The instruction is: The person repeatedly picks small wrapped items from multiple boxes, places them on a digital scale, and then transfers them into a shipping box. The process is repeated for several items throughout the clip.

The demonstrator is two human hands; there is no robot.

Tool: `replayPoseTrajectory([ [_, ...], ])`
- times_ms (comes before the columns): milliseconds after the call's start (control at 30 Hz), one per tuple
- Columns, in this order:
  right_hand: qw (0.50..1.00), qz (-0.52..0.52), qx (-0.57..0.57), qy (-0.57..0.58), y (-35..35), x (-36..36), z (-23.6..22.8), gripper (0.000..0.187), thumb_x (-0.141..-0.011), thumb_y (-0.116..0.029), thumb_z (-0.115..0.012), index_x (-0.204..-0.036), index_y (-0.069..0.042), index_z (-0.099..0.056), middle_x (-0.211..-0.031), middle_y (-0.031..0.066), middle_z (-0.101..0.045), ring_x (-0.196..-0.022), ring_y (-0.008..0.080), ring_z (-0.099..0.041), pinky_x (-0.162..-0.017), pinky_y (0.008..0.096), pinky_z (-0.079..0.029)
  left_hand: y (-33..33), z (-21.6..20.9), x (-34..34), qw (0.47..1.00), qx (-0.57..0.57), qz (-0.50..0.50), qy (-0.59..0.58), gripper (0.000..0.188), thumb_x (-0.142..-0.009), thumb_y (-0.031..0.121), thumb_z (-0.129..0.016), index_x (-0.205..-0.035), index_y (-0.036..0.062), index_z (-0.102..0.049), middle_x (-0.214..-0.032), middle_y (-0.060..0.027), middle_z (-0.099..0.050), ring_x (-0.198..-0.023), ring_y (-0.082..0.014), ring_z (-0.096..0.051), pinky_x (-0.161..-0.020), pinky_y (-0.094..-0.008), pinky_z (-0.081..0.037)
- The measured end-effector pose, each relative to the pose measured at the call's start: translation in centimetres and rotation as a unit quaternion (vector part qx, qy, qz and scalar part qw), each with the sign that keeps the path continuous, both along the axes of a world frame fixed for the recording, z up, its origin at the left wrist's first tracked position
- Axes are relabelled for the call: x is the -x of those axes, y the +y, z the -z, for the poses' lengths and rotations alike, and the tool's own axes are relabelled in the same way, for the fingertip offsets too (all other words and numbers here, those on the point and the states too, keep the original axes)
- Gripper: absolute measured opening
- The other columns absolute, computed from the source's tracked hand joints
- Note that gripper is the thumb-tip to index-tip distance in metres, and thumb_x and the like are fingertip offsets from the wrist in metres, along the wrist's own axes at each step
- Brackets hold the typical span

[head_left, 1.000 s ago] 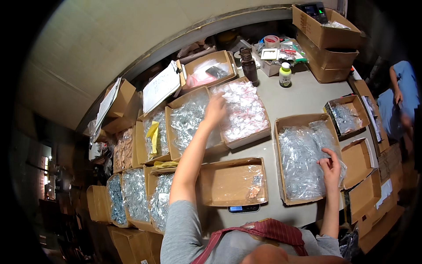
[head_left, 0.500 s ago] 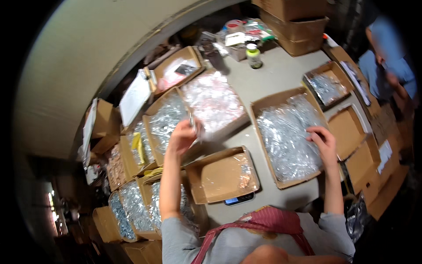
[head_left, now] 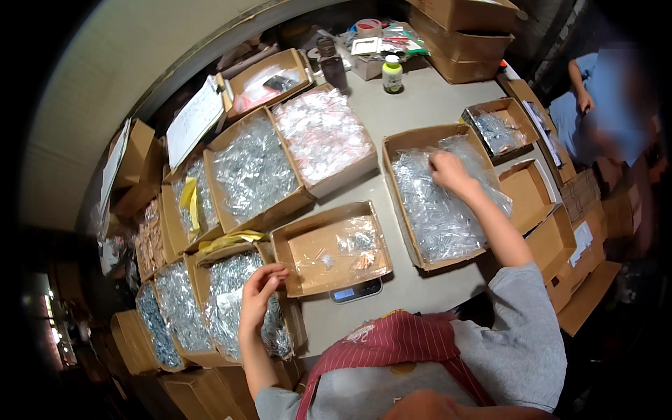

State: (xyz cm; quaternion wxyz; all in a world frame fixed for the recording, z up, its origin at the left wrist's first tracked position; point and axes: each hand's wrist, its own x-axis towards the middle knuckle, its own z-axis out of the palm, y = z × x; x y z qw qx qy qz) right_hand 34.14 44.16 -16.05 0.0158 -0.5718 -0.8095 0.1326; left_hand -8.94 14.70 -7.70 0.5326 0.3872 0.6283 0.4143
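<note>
My left hand (head_left: 260, 292) is beside the left wall of a shallow cardboard tray (head_left: 308, 285), its thumb apart from the other fingers and nothing visible in it. That tray rests on a small digital scale (head_left: 357, 290) and holds a few small clear packets (head_left: 357, 240) with silvery and copper-coloured pieces. To the right, my right hand (head_left: 451, 170) reaches into a long cardboard box (head_left: 458, 264) filled with clear plastic packets (head_left: 441, 217). Its fingers are drawn together on the packets at the box's far side; what they pinch is hidden.
On the left stand several cardboard boxes of small packets, among them silvery packets (head_left: 255, 164) and pinkish-white ones (head_left: 325, 126). A green-capped bottle (head_left: 393, 75) and a dark bottle (head_left: 332, 64) stand at the back. Stacked cartons (head_left: 465, 49) are behind; a person in blue (head_left: 609, 105) is at right.
My left hand has come down from above the left boxes to beside the tray, without the small packet it held. More packets lie in the tray. My right hand has reached farther into its box.
</note>
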Motion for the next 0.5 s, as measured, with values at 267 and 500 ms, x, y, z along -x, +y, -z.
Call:
replayPoseTrajectory([
  [267, 0.853, 0.105, 0.006, 0.511, -2.4, -3.3, -0.9, 0.014, -0.080, -0.009, -0.070, -0.089, 0.000, -0.076, -0.104, 0.0133, -0.069, -0.098, 0.0221, -0.064, -0.084, 0.0319, -0.049, -17.1, 2.5, 4.9, 0.892, -0.121, -0.434, -0.040, 0.033, -0.091, 0.009, -0.063, -0.123, -0.0002, -0.059, -0.125, -0.0108, -0.058, -0.105, -0.0193, -0.062, -0.079, -0.0289, -0.053],
  [500, 0.648, 0.168, 0.049, 0.742, -5.8, -0.8, -4.3, 0.022, -0.091, -0.007, -0.063, -0.107, 0.007, -0.067, -0.108, 0.0134, -0.069, -0.093, 0.0197, -0.066, -0.089, 0.0304, -0.052, -21.9, 5.3, 4.1, 0.847, -0.145, -0.509, 0.049, 0.041, -0.092, 0.009, -0.063, -0.130, 0.0023, -0.050, -0.128, -0.0100, -0.052, -0.105, -0.0189, -0.059, -0.085, -0.0306, -0.047],
])
